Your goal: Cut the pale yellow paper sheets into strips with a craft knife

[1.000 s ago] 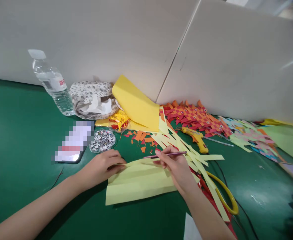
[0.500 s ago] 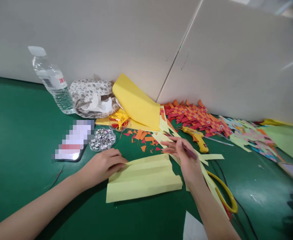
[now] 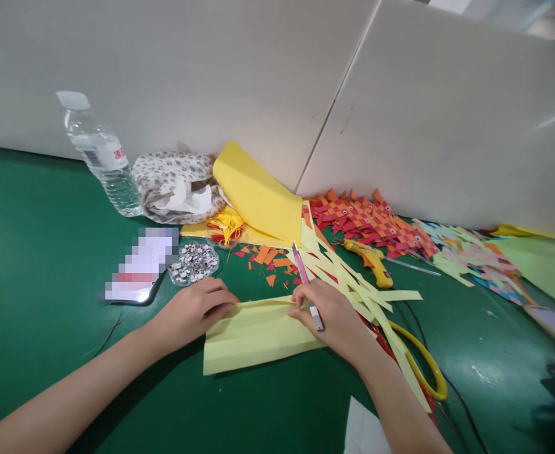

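Note:
A folded pale yellow paper sheet (image 3: 253,337) lies on the green table in front of me. My left hand (image 3: 195,312) rests on its left top corner, fingers curled and pressing the fold. My right hand (image 3: 332,315) presses the sheet's right top edge while gripping a pink pen-like tool (image 3: 306,284), whose shaft points up and away from me. Just right of that hand lies a heap of pale yellow paper strips (image 3: 353,277).
A water bottle (image 3: 100,157), a patterned cloth pouch (image 3: 176,186), a bright yellow sheet (image 3: 258,198), a dish of googly eyes (image 3: 193,261), a phone (image 3: 138,271), a yellow glue gun (image 3: 372,258), yellow-handled scissors (image 3: 424,366), and woven paper fish (image 3: 372,221) surround me. Cardboard walls stand behind.
My right hand came back from above the strips down onto the sheet's right edge, and the pink tool now points upward. The sheet looks folded narrower. My left hand stayed put.

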Action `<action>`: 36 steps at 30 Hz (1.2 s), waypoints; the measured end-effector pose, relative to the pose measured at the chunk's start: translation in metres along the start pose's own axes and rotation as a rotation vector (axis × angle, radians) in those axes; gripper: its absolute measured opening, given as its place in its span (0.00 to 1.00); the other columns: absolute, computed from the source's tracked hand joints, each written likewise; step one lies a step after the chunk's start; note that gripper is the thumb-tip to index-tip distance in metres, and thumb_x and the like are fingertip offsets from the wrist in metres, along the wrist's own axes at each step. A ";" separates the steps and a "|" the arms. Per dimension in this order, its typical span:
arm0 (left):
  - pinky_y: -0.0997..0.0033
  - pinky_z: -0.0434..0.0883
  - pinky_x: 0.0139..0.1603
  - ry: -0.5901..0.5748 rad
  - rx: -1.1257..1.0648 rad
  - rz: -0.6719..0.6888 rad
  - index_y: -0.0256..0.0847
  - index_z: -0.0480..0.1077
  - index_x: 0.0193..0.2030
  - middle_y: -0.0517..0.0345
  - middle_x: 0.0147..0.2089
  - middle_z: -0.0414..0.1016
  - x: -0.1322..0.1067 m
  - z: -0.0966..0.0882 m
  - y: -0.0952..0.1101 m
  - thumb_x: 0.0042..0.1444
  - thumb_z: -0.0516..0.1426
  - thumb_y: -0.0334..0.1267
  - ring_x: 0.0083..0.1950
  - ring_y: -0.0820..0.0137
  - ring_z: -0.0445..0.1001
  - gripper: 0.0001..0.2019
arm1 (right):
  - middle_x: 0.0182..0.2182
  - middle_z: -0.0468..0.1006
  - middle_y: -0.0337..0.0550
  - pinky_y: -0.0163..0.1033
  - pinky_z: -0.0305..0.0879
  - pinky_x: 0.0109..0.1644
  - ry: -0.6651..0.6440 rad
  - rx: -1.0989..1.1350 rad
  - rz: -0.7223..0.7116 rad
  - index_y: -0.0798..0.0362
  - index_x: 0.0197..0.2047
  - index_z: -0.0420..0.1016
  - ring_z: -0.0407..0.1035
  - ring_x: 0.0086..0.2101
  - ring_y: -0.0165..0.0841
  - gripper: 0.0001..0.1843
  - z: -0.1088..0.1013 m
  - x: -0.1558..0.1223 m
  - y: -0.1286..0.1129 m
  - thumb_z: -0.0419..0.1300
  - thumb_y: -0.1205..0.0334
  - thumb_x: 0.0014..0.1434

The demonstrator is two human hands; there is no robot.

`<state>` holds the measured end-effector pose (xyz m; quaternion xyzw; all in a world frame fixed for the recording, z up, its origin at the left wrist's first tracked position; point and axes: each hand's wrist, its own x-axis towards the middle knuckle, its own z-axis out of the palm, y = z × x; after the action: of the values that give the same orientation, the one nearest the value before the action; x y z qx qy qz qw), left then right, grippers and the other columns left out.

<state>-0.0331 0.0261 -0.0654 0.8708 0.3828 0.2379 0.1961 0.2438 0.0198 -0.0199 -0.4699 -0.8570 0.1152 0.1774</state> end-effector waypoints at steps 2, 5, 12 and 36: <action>0.69 0.68 0.39 -0.001 0.016 0.010 0.41 0.72 0.45 0.53 0.39 0.72 0.000 -0.001 0.002 0.66 0.48 0.37 0.41 0.68 0.70 0.12 | 0.29 0.74 0.39 0.38 0.61 0.35 -0.018 0.011 0.001 0.50 0.31 0.65 0.67 0.32 0.35 0.10 0.001 -0.001 0.001 0.60 0.74 0.56; 0.68 0.68 0.40 -0.013 0.052 0.038 0.41 0.72 0.46 0.53 0.40 0.73 0.000 -0.004 0.006 0.65 0.51 0.40 0.41 0.67 0.70 0.11 | 0.28 0.74 0.39 0.38 0.60 0.36 -0.026 0.039 -0.009 0.50 0.31 0.65 0.66 0.32 0.35 0.10 0.002 -0.002 0.002 0.58 0.74 0.57; 0.70 0.69 0.37 0.021 0.122 0.111 0.41 0.74 0.45 0.52 0.38 0.74 0.000 -0.002 0.005 0.64 0.52 0.40 0.38 0.68 0.71 0.11 | 0.30 0.75 0.43 0.41 0.62 0.37 0.035 -0.019 -0.071 0.50 0.31 0.66 0.66 0.34 0.38 0.08 0.004 0.000 -0.003 0.56 0.73 0.58; 0.75 0.68 0.37 -0.008 -0.091 0.065 0.44 0.73 0.41 0.59 0.37 0.77 -0.002 -0.005 -0.003 0.63 0.55 0.37 0.39 0.72 0.73 0.06 | 0.23 0.73 0.38 0.37 0.62 0.30 0.307 0.961 0.109 0.48 0.39 0.73 0.66 0.24 0.32 0.19 -0.005 -0.008 -0.025 0.46 0.49 0.68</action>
<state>-0.0385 0.0274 -0.0629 0.8740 0.3424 0.2578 0.2290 0.2309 -0.0001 -0.0078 -0.3907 -0.6455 0.4353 0.4911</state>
